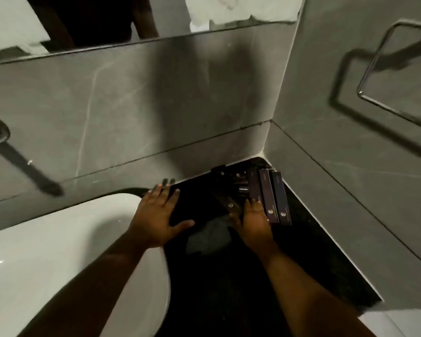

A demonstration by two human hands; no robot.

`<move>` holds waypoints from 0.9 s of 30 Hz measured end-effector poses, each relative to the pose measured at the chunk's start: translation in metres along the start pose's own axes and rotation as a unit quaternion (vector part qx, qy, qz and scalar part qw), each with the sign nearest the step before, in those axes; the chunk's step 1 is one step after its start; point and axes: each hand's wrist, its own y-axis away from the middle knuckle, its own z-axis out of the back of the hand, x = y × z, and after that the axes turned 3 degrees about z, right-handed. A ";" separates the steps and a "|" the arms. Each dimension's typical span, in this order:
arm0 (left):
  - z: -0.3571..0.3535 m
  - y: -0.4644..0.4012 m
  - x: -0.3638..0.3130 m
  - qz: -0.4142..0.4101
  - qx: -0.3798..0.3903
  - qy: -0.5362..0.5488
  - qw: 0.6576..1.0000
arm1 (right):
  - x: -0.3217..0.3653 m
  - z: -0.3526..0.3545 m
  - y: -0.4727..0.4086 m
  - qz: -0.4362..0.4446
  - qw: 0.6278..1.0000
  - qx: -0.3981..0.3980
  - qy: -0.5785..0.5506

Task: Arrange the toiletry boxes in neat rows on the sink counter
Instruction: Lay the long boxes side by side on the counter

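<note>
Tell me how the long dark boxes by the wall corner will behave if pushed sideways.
The long dark boxes look like thin card, so probably light. They lie flat and side by side, so they should slide rather than tip. The black counter looks glossy, so they may skid or fan out of line.

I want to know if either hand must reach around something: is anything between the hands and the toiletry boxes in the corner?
Nothing visible. The right hand already rests against the near ends of the toiletry boxes. The left hand lies flat on the black counter beside the white sink, with only bare counter between.
</note>
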 end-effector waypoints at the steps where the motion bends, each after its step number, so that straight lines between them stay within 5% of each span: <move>1: 0.000 -0.002 0.001 0.003 0.002 -0.001 1.000 | -0.001 -0.002 -0.005 0.018 1.000 -0.003 0.023; 7: -0.010 -0.009 0.006 0.013 -0.043 -0.024 0.999 | 0.015 -0.007 -0.018 0.016 0.985 0.027 0.168; 16: -0.007 -0.010 0.009 0.009 -0.056 -0.003 0.998 | 0.017 -0.009 0.034 -0.005 0.995 0.007 0.098; 20: -0.009 -0.011 0.011 0.008 -0.048 -0.013 0.999 | 0.011 -0.015 0.098 -0.056 0.998 0.016 -0.016; 27: -0.013 -0.008 0.011 0.002 -0.057 0.014 0.998 | 0.016 -0.023 0.188 -0.081 0.995 -0.050 -0.002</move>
